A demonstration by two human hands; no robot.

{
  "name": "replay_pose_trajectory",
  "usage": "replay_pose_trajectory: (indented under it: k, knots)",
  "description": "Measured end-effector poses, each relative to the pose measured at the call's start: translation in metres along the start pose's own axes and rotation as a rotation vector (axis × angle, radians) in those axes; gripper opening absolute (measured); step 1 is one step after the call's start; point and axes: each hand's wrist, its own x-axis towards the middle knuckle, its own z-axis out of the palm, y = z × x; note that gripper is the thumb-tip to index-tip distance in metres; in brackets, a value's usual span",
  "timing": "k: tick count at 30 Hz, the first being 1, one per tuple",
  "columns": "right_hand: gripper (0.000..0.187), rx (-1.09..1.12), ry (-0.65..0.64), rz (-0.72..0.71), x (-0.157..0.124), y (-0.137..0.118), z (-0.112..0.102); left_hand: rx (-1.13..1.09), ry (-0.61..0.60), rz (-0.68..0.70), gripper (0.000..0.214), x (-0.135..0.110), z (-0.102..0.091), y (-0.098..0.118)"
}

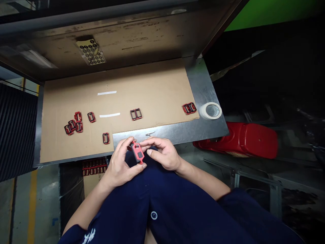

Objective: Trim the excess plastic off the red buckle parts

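Observation:
Both my hands meet just below the front edge of the workbench, over my dark blue lap. My left hand [122, 162] pinches a small red and black frame part [137, 152] between thumb and fingers. My right hand [162, 154] grips the same part from the right with curled fingers. On the brown cardboard sheet [157, 84] lie more red and black frame parts: a cluster [73, 123] at the left, a single one [106, 138] near the front edge, a pair [136, 114] in the middle and another pair [189, 108] at the right.
A roll of white tape [211, 110] sits on the bare metal bench top at the right. A perforated sheet of round black pieces [90, 51] lies at the back. A box of stacked red parts [94, 166] stands under the bench. A red container [243, 139] lies low at the right.

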Motion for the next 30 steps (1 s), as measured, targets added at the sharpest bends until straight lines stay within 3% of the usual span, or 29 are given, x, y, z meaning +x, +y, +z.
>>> replay_pose_trajectory:
  k: [9, 16, 24, 27, 30]
  knots:
    - [0.027, -0.02, -0.07, -0.074, -0.001, 0.0, 0.0, 0.06, 0.065, 0.197, 0.075, 0.001, 0.003, 0.0]
    - [0.027, -0.014, -0.101, -0.128, -0.001, 0.0, 0.001, 0.042, 0.036, 0.21, 0.077, 0.001, 0.002, 0.001]
    - [0.037, -0.157, -0.007, -0.113, -0.001, -0.007, 0.005, 0.114, 0.105, 0.257, 0.095, -0.001, 0.009, -0.007]
    - [0.042, -0.265, 0.066, -0.139, 0.0, -0.008, 0.01, 0.167, 0.168, 0.354, 0.106, 0.002, 0.012, -0.012]
    - [0.033, -0.306, 0.085, -0.185, 0.002, -0.005, 0.013, 0.247, 0.234, 0.46, 0.111, 0.005, 0.012, -0.012]
